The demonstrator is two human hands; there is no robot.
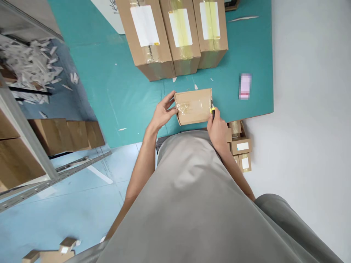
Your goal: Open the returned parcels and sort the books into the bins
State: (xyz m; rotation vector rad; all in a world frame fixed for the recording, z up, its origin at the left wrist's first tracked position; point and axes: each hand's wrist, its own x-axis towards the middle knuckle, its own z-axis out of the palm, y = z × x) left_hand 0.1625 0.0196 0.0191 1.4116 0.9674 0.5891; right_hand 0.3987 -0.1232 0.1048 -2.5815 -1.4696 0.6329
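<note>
A small cardboard box (194,109) with clear tape across its top sits at the near edge of the green table, in front of my body. My left hand (163,111) grips the box's left end, thumb and fingers bent around it. In my right hand (217,128) is a yellow and black box cutter (213,111), its blade at the right edge of the box top. How deep the blade sits there cannot be made out.
Three taped cartons (181,36) with white labels stand at the back of the green table (246,58). A pixelated pink item (245,86) lies at the right. More boxes (241,146) are stacked below the table's right side. Shelving (30,138) with cartons stands left.
</note>
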